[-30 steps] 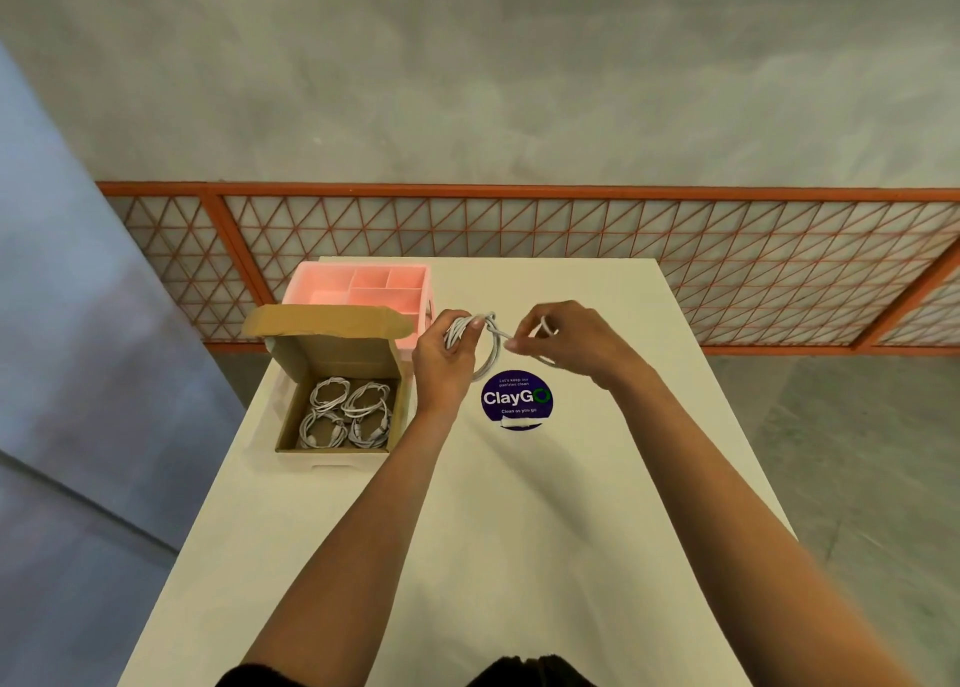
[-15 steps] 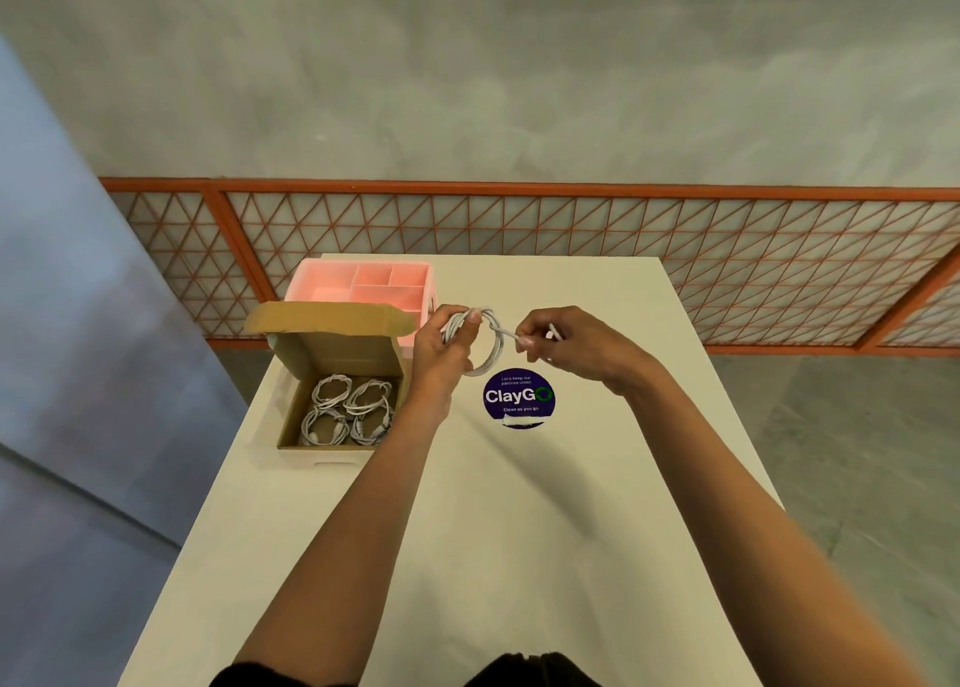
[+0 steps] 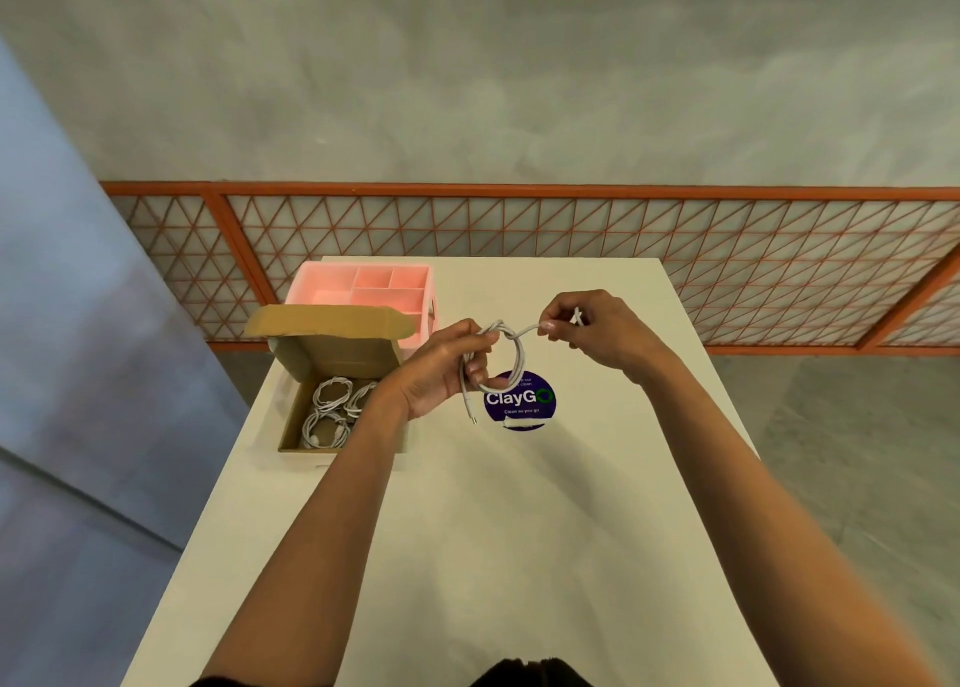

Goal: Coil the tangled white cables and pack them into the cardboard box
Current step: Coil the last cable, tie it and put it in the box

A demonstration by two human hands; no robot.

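A white cable point(image 3: 513, 361) is wound into a small loop above the white table point(image 3: 467, 530). My left hand point(image 3: 441, 369) grips the loop on its left side, and one plug end dangles below that hand. My right hand point(image 3: 592, 330) pinches the cable's other end and holds it out to the right of the loop, the strand running across the loop's top. The open cardboard box point(image 3: 337, 359) sits at the table's left edge, left of my left hand, with several coiled white cables point(image 3: 330, 411) inside.
A pink compartment tray point(image 3: 363, 291) stands behind the box at the far left of the table. A round dark blue "ClayGo" sticker point(image 3: 524, 406) lies on the table under the loop. An orange lattice railing point(image 3: 571, 234) runs beyond the table's far edge.
My right hand has drawn the cable end further right and a little up, stretching the strand over the loop's top. The left hand keeps its hold on the loop; a plug end now hangs below.
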